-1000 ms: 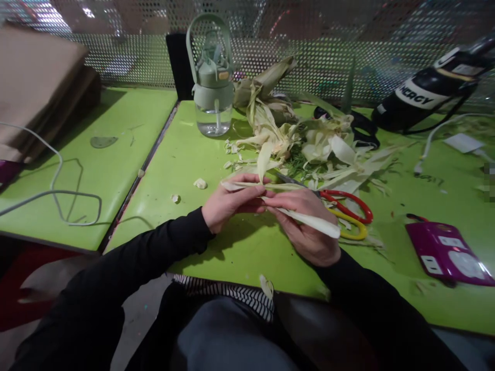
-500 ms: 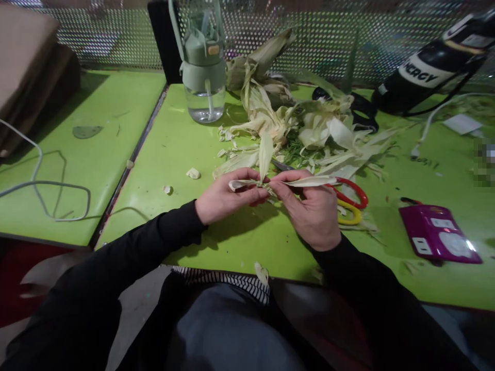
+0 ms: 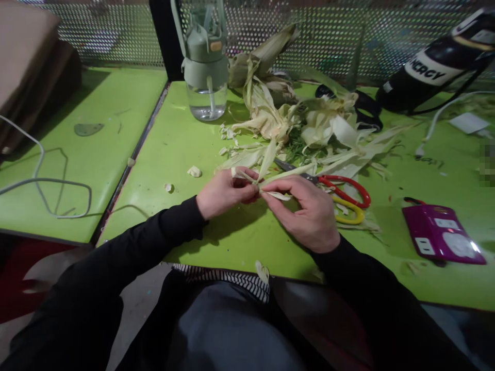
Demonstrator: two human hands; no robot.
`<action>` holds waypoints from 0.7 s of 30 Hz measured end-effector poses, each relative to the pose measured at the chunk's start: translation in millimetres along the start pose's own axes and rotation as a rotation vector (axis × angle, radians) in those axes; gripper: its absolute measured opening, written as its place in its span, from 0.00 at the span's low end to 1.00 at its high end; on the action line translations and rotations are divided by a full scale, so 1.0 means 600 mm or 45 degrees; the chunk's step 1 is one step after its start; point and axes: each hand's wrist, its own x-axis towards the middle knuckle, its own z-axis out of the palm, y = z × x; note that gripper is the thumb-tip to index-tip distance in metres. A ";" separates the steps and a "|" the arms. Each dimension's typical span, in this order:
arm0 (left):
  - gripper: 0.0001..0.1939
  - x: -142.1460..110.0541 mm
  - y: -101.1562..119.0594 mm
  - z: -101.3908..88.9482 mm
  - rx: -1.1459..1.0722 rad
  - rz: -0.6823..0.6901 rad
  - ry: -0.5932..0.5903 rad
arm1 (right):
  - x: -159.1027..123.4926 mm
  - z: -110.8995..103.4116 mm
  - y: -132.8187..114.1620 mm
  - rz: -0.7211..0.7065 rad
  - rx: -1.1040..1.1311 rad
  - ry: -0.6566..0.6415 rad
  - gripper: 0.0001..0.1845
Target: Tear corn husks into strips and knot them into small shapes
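Note:
Over the green table (image 3: 232, 245), my left hand (image 3: 226, 191) pinches the joined middle of several pale corn husk strips (image 3: 268, 159) between thumb and fingers. One strip stands up from the pinch, and others spread to the sides. My right hand (image 3: 305, 208) meets it there, thumb and forefinger closed on a short husk strip (image 3: 279, 196). Exactly how the strips join is hidden by the fingertips. Just beyond my right hand lie scissors (image 3: 348, 190) with one red and one yellow handle loop. A heap of corn husks (image 3: 270, 111) spreads behind both hands.
A green water bottle (image 3: 207, 77) stands at the back, by a perforated screen (image 3: 127, 36). A black bottle (image 3: 429, 67) leans at the back right. To the right is a purple power socket box (image 3: 443, 234). Cardboard (image 3: 27, 56) and a grey cable (image 3: 62, 180) lie left.
My right fingers have shifted their hold to a shorter strip, now pointing right below the forefinger. A longer strip now slants up to the right behind them. The upright strip leans more to the right.

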 end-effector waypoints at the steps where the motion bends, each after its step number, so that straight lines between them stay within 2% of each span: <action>1: 0.06 0.000 -0.003 0.001 0.034 0.010 -0.042 | -0.001 0.001 0.002 0.003 0.021 -0.021 0.05; 4: 0.05 -0.002 -0.012 0.002 0.118 0.032 -0.149 | -0.002 0.002 0.010 -0.039 0.031 -0.075 0.07; 7: 0.05 -0.003 -0.015 0.002 0.145 0.043 -0.191 | -0.001 0.000 0.012 -0.032 0.032 -0.100 0.09; 12: 0.05 -0.004 -0.006 -0.004 0.052 0.073 -0.300 | -0.003 -0.001 0.008 0.224 0.137 -0.013 0.09; 18: 0.04 -0.007 -0.001 -0.001 -0.023 0.022 -0.195 | 0.000 -0.004 0.006 0.152 0.038 0.067 0.03; 21: 0.04 -0.008 -0.002 0.004 -0.031 0.059 -0.132 | 0.003 -0.006 0.007 0.267 -0.018 0.036 0.06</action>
